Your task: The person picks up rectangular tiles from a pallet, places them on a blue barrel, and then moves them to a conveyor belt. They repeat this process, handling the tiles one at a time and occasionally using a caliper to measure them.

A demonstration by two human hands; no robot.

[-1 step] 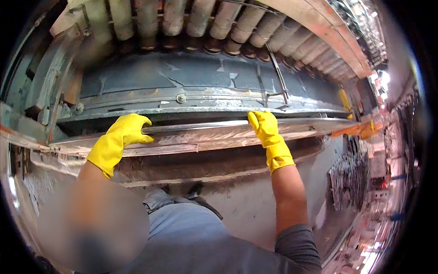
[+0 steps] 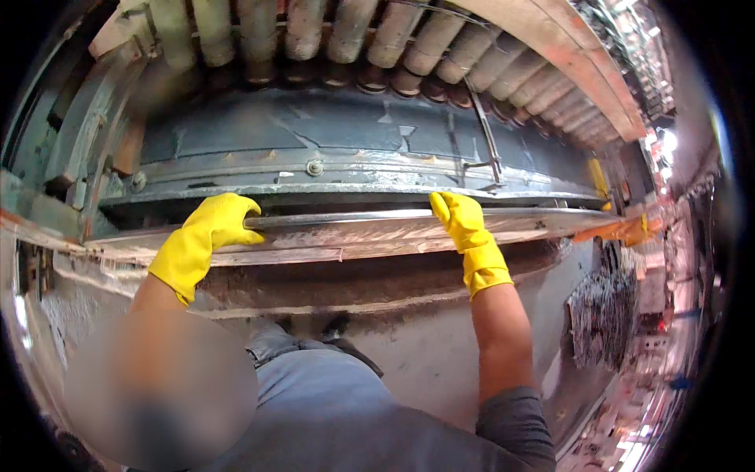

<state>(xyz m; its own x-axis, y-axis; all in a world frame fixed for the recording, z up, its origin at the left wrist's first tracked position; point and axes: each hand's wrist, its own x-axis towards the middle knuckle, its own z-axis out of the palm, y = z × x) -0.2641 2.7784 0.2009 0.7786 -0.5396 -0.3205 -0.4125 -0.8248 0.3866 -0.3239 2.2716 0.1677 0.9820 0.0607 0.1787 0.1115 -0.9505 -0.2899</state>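
Observation:
A long bar [image 2: 354,229] with a shiny metal upper edge and a scuffed, pale front face runs left to right in front of me. My left hand [image 2: 211,226], in a yellow rubber glove, straddles it, the thumb on the near side and the curled fingers over the top edge. Farther right, my right hand [image 2: 460,220], gloved the same way, closes over the top edge; its thumb is mostly hidden. Just beyond the bar lies a dark narrow gap, then a wet grey metal ledge [image 2: 362,189] with a bolt [image 2: 314,167] on it.
A row of worn rollers [image 2: 351,31] spans the far side above a dark wet surface [image 2: 236,126]. A thin metal rod [image 2: 485,130] leans down to the ledge. A stack of ragged grey sheets [image 2: 604,315] stands at the right. An orange piece [image 2: 629,230] sits near the bar's right end.
The view has shifted very slightly. Both hands keep their places on the bar.

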